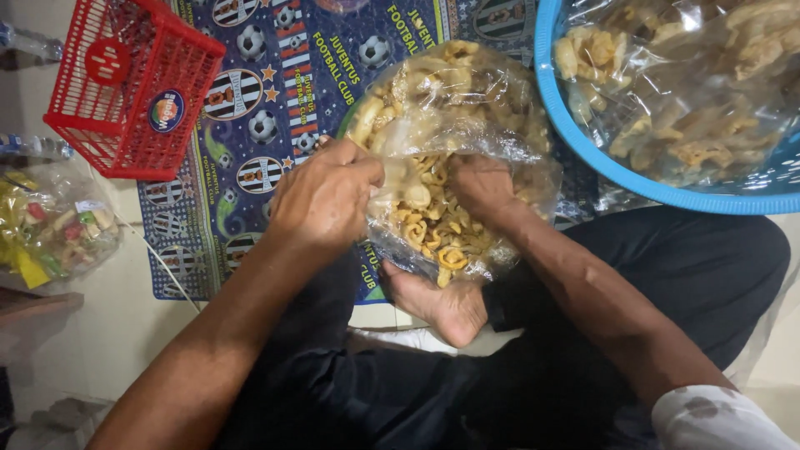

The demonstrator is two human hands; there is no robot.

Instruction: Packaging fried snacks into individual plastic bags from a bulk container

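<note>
- My left hand is pinched shut on the edge of a clear plastic bag, fingers curled tight around the bunched film at its left side.
- My right hand is down inside the bag, wrist at the opening (can't really tell whether the fingers are closed on anything, the plastic and snacks hide them).
- The bag is stuffed with pale yellow curly crackers and sits right in front of me, its bottom just above my bare foot, resting over my crossed legs in dark trousers.
- Under the bag there's a blue mat printed with footballs and striped crests.
- Top right, touching nothing of mine, a blue plastic basin holds more bagged crackers.
- Top left sits a red mesh basket, tilted on the mat.
- Far left, a smaller bag of mixed coloured snacks lies on the floor.
</note>
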